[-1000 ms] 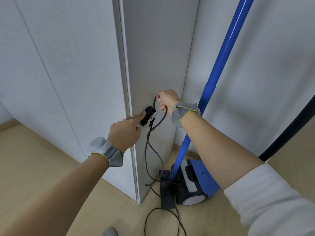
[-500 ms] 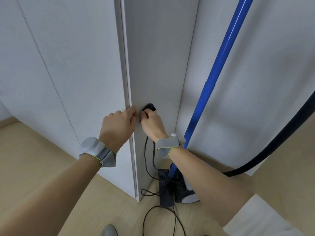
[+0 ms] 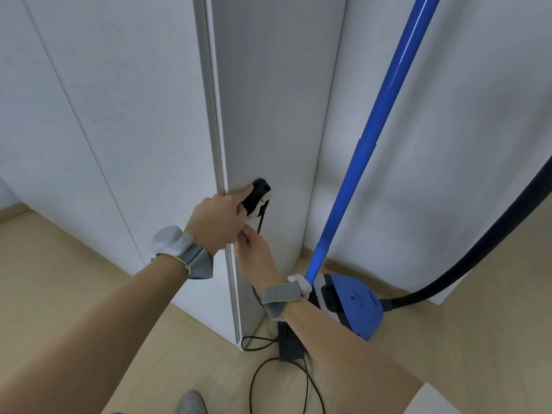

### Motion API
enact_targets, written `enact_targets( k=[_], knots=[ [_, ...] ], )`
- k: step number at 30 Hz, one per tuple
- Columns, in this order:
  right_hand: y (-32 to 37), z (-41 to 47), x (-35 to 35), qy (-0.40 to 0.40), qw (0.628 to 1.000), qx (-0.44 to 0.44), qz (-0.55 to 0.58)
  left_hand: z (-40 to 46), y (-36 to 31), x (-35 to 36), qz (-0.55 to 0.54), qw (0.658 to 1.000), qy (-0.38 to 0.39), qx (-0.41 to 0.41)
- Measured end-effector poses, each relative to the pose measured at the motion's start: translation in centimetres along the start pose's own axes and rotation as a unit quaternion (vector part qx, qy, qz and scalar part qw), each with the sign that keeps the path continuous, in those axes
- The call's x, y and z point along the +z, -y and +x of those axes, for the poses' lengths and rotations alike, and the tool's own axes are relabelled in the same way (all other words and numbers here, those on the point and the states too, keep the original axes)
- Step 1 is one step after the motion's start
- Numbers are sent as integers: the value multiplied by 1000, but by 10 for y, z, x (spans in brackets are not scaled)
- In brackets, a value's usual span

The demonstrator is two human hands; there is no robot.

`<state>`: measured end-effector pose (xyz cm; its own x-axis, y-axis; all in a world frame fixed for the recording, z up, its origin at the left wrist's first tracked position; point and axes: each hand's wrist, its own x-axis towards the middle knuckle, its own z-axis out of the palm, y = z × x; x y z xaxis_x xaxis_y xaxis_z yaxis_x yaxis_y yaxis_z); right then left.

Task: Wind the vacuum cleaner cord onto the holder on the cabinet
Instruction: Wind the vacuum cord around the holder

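The cord (image 3: 259,192) is wound in black loops around the white holder (image 3: 260,204) on the side of the cabinet (image 3: 268,115), near its front edge. One strand hangs straight down from the holder's right side and goes into the right hand (image 3: 254,252) just below. More cord lies slack on the floor (image 3: 74,294) at the cabinet's foot, in a small loop by the corner and a larger one running toward the bottom of the view.

The left hand (image 3: 216,219) is partly closed, the fingers resting against the coils and the holder's left side, pressing on the loops. The right hand is under it, fingers pinched together on the hanging strand, the back of the hand toward the camera. Both wrists wear grey bands; the left carries a white device.

The blue vacuum (image 3: 352,303) sits on the floor beside the cabinet, to the right. Its blue tube (image 3: 376,130) leans up against the wall (image 3: 463,144), and a dark hose (image 3: 478,255) curves away rightward.
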<state>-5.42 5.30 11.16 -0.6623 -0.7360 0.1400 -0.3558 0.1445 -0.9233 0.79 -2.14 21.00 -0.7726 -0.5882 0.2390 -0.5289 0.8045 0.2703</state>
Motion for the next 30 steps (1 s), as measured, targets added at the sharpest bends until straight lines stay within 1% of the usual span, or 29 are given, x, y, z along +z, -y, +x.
enact_targets(
  k=[2, 5, 9, 11, 13, 16, 18, 22, 26, 30],
  knots=[
    [-16, -1, -3, 39, 998, 22, 42, -1, 1, 3, 8, 1000, 6, 1],
    [-40, 6, -18, 76, 995, 50, 28, -3, 4, 7, 11, 1000, 0, -4],
    [-70, 31, -46, 116, 986, 107, 44, -1, 6, 12, 19, 1000, -16, 0],
    [-79, 43, -57, 127, 982, 132, 39, 0, 7, 14, 16, 1000, -13, 1],
    [-81, 56, -65, 116, 983, 139, 8, 0, 8, 16, 11, 1000, -14, -2],
    [-69, 76, -75, 80, 988, 117, -66, -1, 8, 18, 2, 1000, -14, -4],
    [-54, 92, -85, 76, 986, 132, -72, 0, 8, 18, 9, 1000, -15, -4],
    [-18, 123, -112, 120, 963, 240, 1, 1, 9, 19, 8, 1000, -18, -3],
    [9, 145, -126, 159, 942, 283, 82, 1, 11, 23, 6, 1000, -28, -3],
    [23, 156, -123, 160, 929, 318, 106, 0, 9, 22, 12, 999, -36, -3]
  ],
)
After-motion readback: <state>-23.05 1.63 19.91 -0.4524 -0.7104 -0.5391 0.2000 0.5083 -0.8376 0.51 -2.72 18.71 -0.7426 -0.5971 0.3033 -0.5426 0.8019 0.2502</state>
